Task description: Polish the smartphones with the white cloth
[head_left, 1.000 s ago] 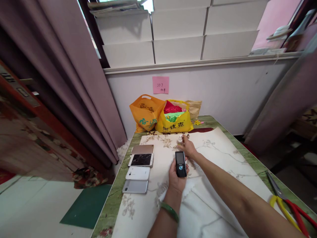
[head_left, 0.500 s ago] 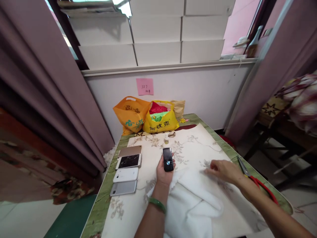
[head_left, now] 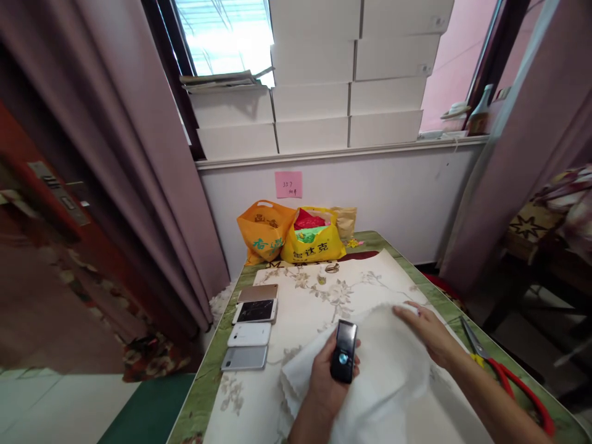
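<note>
A small black keypad phone (head_left: 345, 348), screen facing up, rests in my left hand (head_left: 327, 376), whose fingers curl round its edges. My right hand (head_left: 428, 333) pinches the upper edge of a white cloth (head_left: 388, 370) and lifts it a little off the table. The cloth spreads beneath and beside the phone hand, with loose folds toward me. To the left, several smartphones lie in a column: a gold one (head_left: 258, 293), one with a cracked dark screen (head_left: 256, 310), a white one (head_left: 250, 334) and a silver one (head_left: 244, 357).
Red-handled scissors (head_left: 509, 376) lie along the right table edge. An orange bag (head_left: 264, 237), a yellow bag (head_left: 314, 246) and a brown paper pouch (head_left: 346, 222) stand against the wall. A tiny bottle (head_left: 322, 277) sits on the floral mat (head_left: 277, 391).
My left hand has brought the phone nearer and to the right. My right hand has taken hold of the white cloth and raised its edge. The head view has tilted up.
</note>
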Motion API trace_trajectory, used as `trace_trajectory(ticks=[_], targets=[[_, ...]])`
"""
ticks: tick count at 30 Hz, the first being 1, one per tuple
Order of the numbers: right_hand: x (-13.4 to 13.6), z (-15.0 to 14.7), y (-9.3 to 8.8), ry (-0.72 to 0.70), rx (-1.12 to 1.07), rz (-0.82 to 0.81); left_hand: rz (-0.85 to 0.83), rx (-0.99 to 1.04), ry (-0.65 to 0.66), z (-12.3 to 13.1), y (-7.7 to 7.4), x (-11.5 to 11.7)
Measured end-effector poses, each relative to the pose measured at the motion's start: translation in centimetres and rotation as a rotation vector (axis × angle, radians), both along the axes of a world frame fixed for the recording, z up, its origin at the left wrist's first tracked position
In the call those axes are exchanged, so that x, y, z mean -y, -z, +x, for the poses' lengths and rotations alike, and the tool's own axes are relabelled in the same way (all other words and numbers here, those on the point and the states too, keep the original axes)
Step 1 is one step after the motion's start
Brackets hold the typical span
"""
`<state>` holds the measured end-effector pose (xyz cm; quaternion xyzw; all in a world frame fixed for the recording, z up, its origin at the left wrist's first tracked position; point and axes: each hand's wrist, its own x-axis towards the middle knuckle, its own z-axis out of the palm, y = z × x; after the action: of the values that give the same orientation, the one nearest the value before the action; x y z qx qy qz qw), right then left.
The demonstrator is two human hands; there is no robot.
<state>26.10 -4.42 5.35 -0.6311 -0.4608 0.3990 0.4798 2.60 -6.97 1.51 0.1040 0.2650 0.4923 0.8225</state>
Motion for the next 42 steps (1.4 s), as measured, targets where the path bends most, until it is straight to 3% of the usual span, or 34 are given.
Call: trace_trajectory(ticks=[2, 4, 8, 12, 15, 17, 20, 22, 25, 30, 32, 35, 37, 42], targets=[[-0.2, -1.2, -0.1, 0.062, -0.312, -0.089, -0.015, 0.042, -0.064, 0.1, -0.3, -0.9], [-0.3, -2.5, 0.4, 0.15, -0.455, -0.135, -0.015, 0.091, -0.147, 0.5, -0.9, -1.9], [-0.1, -4.1, 1.1, 0.2, -0.498, -0.065, -0.046, 0.235, -0.198, 1.0, -1.6, -3.0], [0.4, -4.9, -0.4, 0.37, -0.575, 0.088, -0.025, 0.243, -0.173, 0.8, -1.7, -2.6], [1.3, -6.5, -0.6, 0.467, -0.376, 0.288, -0.012, 0.19, -0.171, 0.8, -1.1, -2.3], [2.3, -8.0, 0.4, 0.328, -0.103, 0.357, -0.045, 0.151, -0.185, 1.0, -0.5, -2.4], [3.9, -9.9, 2.4, -0.198, 0.34, 0.495, -0.084, 0.11, -0.205, 1.1, 0.3, -2.7], [4.6, -10.2, 3.5, -0.422, 0.565, 0.599, -0.073, 0.08, -0.181, 0.7, 0.5, -2.8], [4.8, -9.6, 4.1, -0.522, 0.756, 0.666, -0.073, 0.009, -0.114, 0.0, 0.5, -2.7], [3.1, -8.6, 4.4, -0.739, 0.962, 0.58, -0.063, -0.017, -0.086, -0.1, 0.7, -2.4], [1.9, -8.6, 4.7, -0.649, 1.016, 0.509, -0.026, 0.035, -0.074, 0.3, 0.7, -2.5], [0.8, -9.0, 5.1, -0.375, 1.041, 0.396, 0.054, 0.113, -0.025, 0.6, 0.6, -2.4], [1.3, -9.2, 5.2, -0.334, 1.041, 0.402, 0.068, 0.115, -0.034, 0.5, 0.5, -2.3], [4.2, -9.1, 4.6, -0.797, 1.019, 0.6, -0.08, -0.036, -0.038, 0.1, 0.3, -1.9]])
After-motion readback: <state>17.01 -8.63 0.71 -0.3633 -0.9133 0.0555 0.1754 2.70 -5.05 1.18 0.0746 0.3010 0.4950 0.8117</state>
